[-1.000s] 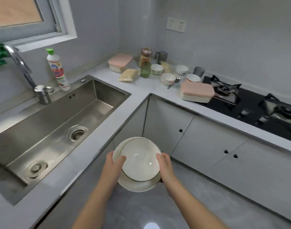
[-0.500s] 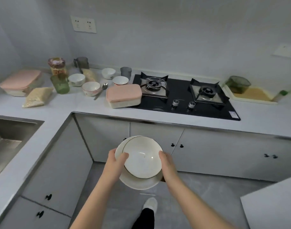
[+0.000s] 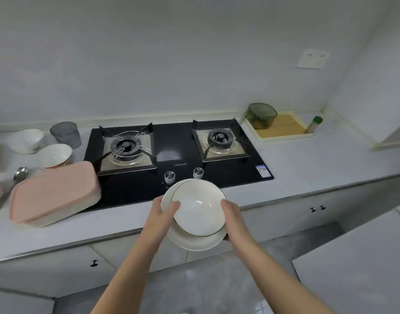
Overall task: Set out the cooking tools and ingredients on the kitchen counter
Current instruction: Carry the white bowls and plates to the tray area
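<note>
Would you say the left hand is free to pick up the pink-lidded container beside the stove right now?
Probably not yet: the left hand grips the stacked white dishes together with the right hand, so it is occupied. The pink-lidded container itself sits on the counter with nothing on top.

Walls (image 3: pixel 194 53): plain pale grey, with a white socket plate (image 3: pixel 313 58) high on the right.
Surface (image 3: pixel 319 159): pale, metal-trimmed front edge.
Cabinets (image 3: pixel 273 215): flat grey doors with small dark knobs (image 3: pixel 316 208).
Floor (image 3: pixel 205 279): glossy grey tile.
</note>
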Demonstrator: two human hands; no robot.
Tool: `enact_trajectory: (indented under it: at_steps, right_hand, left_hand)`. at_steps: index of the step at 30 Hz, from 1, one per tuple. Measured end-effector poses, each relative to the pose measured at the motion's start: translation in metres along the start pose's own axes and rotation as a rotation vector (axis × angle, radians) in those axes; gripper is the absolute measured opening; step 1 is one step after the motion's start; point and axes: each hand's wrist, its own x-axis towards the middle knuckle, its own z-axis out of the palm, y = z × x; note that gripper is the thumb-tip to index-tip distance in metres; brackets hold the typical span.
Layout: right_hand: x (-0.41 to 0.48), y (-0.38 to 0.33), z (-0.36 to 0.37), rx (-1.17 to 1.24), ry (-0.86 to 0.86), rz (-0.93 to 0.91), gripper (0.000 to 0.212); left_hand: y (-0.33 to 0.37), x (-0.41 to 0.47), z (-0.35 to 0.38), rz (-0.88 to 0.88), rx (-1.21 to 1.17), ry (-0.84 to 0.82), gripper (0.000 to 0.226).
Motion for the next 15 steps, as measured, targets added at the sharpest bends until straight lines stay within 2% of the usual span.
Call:
enact_trajectory:
  at_steps: [2, 6, 15]
  right_hand:
    - [0.019, -0.006, -0.022, 0.037, 0.036, 0.005, 0.038]
    - [0.06, -0.018, -0.07, 0.073, 0.118, 0.03, 0.039]
    - [0.14, -0.031, -0.215, 0.131, 0.211, 0.085, 0.037]
  left_hand:
    - [0.012, 0.021, 0.027, 0.011, 0.021, -0.054, 0.058]
    - [0.021, 0.063, 0.084, -0.012, 0.069, -0.14, 0.04]
    - [0.026, 0.126, 0.246, -0.052, 0.126, -0.281, 0.054]
